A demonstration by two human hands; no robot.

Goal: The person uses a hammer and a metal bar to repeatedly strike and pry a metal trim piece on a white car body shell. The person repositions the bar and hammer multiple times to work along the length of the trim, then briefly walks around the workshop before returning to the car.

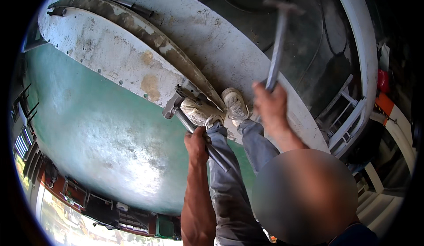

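My left hand (195, 145) is closed round the metal handle of a hammer (187, 121). Its head is at the edge of a long, curved, worn white metal panel (106, 54), beside my left shoe (194, 113). My right hand (270, 104) grips a second hammer (277, 47) by the lower end of its silver handle. That hammer is raised, and its head is blurred by motion. A brown, scuffed raised flange (163, 43) runs along the panel toward my right shoe (235, 104). Both shoes are at the panel's near end.
Beneath the panel lies a broad pale board (212, 38) on the green floor (101, 126). A dark bar-shaped tool (128, 5) rests behind the flange. Cables (321, 29) cross the dark floor at the right, near a curved white frame (360, 38). Benches and equipment (119, 215) line the lower left.
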